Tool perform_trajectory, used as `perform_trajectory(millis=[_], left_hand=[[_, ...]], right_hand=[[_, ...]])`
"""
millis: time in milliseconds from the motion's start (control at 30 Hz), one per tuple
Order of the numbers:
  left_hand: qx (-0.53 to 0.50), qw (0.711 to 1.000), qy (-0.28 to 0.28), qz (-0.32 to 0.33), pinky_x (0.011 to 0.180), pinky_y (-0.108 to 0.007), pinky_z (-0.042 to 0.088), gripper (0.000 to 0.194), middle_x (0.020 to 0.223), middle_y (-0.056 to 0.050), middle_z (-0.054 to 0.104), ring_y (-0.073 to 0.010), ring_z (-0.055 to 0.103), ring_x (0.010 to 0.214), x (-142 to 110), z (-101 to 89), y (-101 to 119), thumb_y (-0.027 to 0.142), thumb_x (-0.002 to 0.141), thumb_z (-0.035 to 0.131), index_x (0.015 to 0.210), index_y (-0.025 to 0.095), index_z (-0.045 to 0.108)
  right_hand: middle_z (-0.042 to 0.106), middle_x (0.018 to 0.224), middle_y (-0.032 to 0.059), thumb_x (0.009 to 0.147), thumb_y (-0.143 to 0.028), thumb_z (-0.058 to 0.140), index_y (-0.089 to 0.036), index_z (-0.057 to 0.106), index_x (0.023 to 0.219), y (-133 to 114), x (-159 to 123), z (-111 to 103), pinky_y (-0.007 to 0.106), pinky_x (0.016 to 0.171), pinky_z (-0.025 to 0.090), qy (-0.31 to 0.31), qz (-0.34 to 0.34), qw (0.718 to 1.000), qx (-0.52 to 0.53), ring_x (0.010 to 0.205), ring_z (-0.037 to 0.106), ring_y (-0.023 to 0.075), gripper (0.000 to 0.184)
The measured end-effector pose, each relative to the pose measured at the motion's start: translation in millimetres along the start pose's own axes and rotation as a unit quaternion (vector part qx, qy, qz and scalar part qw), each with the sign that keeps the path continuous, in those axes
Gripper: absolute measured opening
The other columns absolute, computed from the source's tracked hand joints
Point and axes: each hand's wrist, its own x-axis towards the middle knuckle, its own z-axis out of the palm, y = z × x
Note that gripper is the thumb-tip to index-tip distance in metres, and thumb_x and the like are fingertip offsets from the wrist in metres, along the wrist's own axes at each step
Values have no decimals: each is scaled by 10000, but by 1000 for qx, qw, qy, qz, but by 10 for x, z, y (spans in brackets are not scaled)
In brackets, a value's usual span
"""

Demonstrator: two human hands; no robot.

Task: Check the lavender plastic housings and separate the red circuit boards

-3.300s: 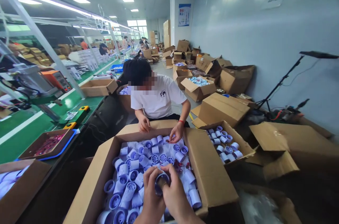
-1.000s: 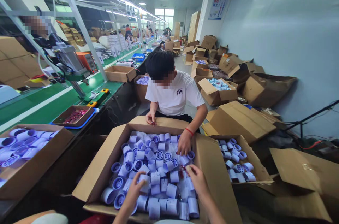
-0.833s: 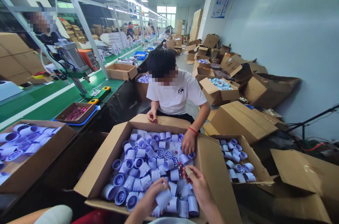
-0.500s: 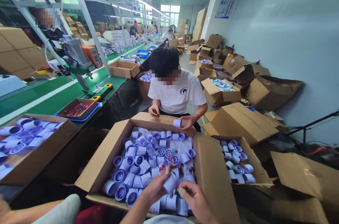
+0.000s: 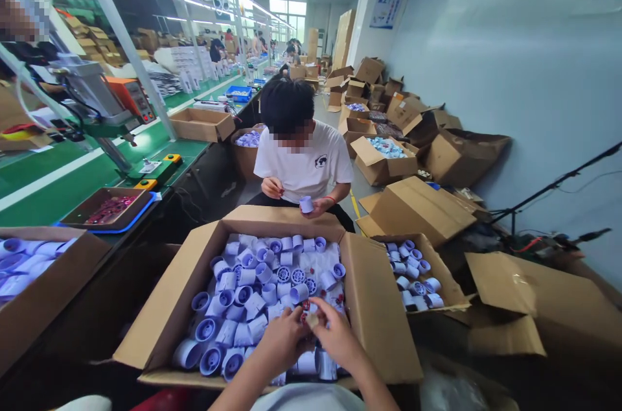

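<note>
My left hand [image 5: 284,338] is closed, fingers curled, above the open cardboard box [image 5: 165,307] of pale purple plastic cups [image 5: 253,304]. Small red parts [image 5: 306,306] show at its fingertips. Close on its right, my right hand [image 5: 337,333] pinches at those red parts, with a pale cover on its thumb. Whether a cup sits hidden between my hands I cannot make out. Several cups lie on their sides, others show ribbed, wheel-like ends. More red bits lie on clear plastic film in the box's right part.
Across the box sits a co-worker in a white shirt [image 5: 304,168], holding a purple cup [image 5: 306,204] and a small red part. A smaller box of cups [image 5: 444,275] stands at right. Left, a green bench carries a press [image 5: 97,100] and a tray of red parts [image 5: 80,207].
The view has swung right. My hands have come together around the red parts, and the purple cup that was in my left hand no longer shows. The co-worker's cup has turned more upright.
</note>
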Motion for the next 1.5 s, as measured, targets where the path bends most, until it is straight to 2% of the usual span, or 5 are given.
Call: perform_trajectory(millis=[167,567,733,1000,1500], left_hand=[[18,999,-38,2,736,-352,450,207,1025,-90,615,-276,547,918,11,63,-9,272,744,553,903,240,681],[-150,987,-8,-58,800,-292,425,320,953,-47,583,-198,547,853,-108,-68,-94,481,789,510,891,212,651],[-416,900,-2,-129,621,-253,429,451,742,26,540,-131,509,660,-168,-17,-187,603,714,545,959,224,535],[-681,719,26,-136,683,-263,421,672,881,-7,566,-165,601,777,-293,-14,-132,446,529,786,1065,249,432],[-714,694,-28,-89,673,-277,409,578,1186,-45,502,-143,568,774,-335,135,123,262,546,783,1078,271,556]], right_hand=[[647,697,8,730,-239,550,-203,702,793,-61,14,83,252,615,413,-54,-30,998,-17,644,548,147,169],[528,595,-50,499,-397,786,-198,577,647,11,41,-144,221,514,354,58,60,958,273,541,440,98,324],[595,721,-30,522,-333,778,-223,628,820,-84,-37,-293,242,567,437,95,84,907,402,575,513,106,351],[675,724,15,529,-335,794,-187,659,800,-91,-47,-391,284,664,471,90,52,965,240,680,602,169,337],[668,680,-26,413,-265,886,-190,609,695,-99,-119,-326,222,621,474,90,72,897,427,646,602,117,402]])
